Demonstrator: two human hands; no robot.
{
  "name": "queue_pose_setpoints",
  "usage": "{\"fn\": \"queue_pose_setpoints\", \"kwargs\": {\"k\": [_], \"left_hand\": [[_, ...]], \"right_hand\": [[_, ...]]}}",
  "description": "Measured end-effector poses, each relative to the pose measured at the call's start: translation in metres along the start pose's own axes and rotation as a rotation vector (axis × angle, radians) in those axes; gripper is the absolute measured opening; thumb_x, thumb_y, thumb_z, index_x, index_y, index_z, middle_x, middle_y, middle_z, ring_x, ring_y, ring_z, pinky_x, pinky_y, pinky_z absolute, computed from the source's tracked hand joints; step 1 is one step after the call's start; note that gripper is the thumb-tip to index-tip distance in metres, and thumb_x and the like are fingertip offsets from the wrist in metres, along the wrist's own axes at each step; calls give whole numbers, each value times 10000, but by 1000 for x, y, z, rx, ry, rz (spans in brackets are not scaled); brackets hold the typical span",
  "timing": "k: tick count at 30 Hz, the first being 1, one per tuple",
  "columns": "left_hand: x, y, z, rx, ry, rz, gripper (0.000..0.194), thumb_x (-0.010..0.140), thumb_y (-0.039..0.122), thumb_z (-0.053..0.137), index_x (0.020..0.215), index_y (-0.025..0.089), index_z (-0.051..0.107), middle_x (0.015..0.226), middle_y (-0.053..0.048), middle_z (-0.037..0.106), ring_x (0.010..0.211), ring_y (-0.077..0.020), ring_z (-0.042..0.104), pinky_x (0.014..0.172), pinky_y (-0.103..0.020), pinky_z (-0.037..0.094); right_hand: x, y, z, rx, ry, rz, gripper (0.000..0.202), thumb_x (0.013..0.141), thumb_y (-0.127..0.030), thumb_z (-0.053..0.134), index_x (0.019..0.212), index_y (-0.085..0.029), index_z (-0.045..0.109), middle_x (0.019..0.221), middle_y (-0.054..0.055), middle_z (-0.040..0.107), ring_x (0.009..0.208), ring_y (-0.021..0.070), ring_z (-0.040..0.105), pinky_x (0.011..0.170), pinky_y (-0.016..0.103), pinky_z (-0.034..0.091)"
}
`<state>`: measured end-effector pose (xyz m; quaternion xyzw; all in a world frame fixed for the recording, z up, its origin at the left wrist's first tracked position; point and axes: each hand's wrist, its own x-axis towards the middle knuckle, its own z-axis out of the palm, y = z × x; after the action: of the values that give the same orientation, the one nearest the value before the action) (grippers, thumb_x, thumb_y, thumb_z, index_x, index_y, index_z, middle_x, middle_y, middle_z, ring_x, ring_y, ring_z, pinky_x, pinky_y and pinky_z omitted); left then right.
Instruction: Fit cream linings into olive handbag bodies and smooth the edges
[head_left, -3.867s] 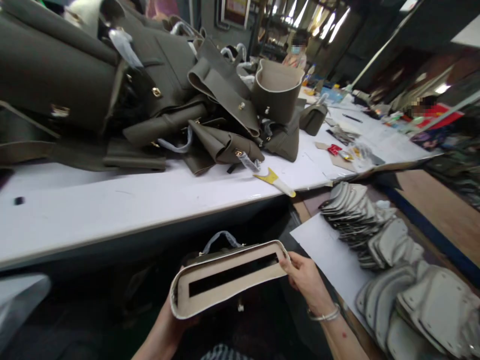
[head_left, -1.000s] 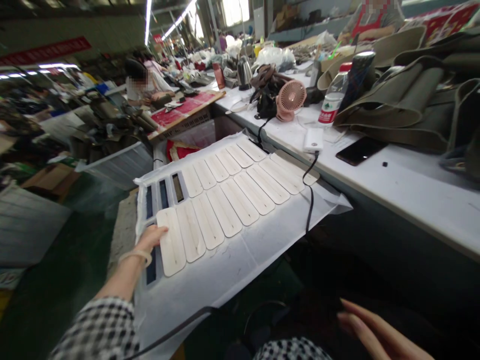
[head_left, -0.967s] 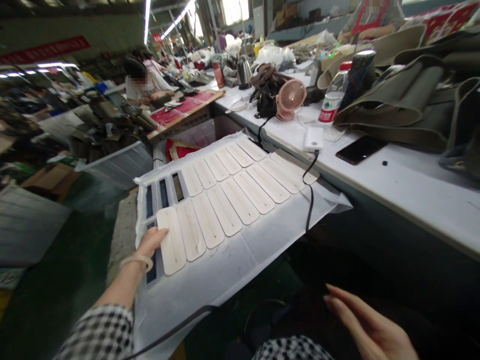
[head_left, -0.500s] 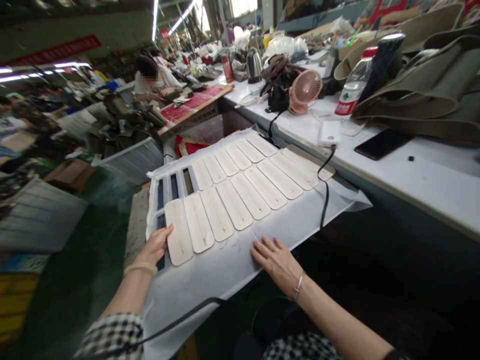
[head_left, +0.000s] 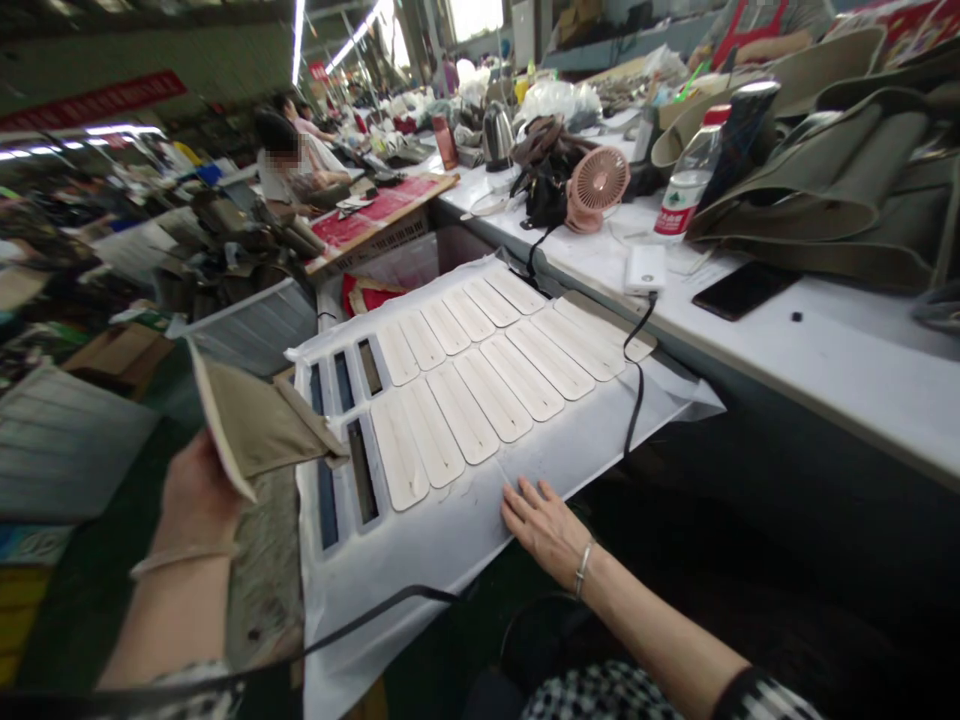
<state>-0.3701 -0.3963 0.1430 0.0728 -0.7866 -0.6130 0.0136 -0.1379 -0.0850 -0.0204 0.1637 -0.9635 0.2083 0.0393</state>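
My left hand (head_left: pixel 196 492) is raised at the left of the sheet, its fingers closed round a khaki fabric piece (head_left: pixel 259 415) with a pale oblong panel on its outer side. A folded flap of the piece sticks out to the right, over the sheet's slots. Two rows of cream rounded panels (head_left: pixel 476 410) lie in the white slotted sheet (head_left: pixel 405 570). At the left end, several slots show dark gaps, one uncovered slot (head_left: pixel 364 470) among them. My right hand (head_left: pixel 546 530) rests flat on the sheet's front edge, fingers spread, holding nothing.
A white table (head_left: pixel 840 370) runs along the right with a pink fan (head_left: pixel 598 185), a water bottle (head_left: pixel 684 185), a phone (head_left: pixel 742 290) and a power bank (head_left: pixel 645 270). Its black cable (head_left: pixel 637 400) crosses the sheet. Grey bins (head_left: pixel 255 325) stand left; a person (head_left: pixel 300 165) works beyond.
My left hand has lifted the leftmost front panel off the sheet and carried it up and left, turning it so its khaki side shows. The right hand stays put on the sheet.
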Motion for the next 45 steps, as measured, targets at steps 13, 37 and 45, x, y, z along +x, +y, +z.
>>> {"fn": "queue_pose_setpoints", "kwargs": {"k": [13,37,45], "left_hand": [[-155,73,272,214,-747,696,282,850,445,591,761,178,609,598,27,587,521,-120,519,466,-215,366],[-432,72,391,-150,-1911,263,298,880,447,638,820,155,650,624,13,608,516,-87,525,510,-202,438],[-439,-12,403,-77,-1742,158,338,878,466,642,1079,194,630,1060,-50,675,967,-185,611,844,-270,479]], "right_hand": [[-37,7,-190,786,752,587,603,938,-459,577,1449,-186,410,1441,140,489,1139,237,618,874,358,585],[-426,-96,-275,-70,1206,1179,856,724,-472,828,1454,-324,408,1360,68,550,1127,277,571,907,434,549],[-440,-88,-237,-261,1010,1270,910,764,-515,778,1509,-221,345,1464,118,478,1224,331,541,1059,521,460]]}}
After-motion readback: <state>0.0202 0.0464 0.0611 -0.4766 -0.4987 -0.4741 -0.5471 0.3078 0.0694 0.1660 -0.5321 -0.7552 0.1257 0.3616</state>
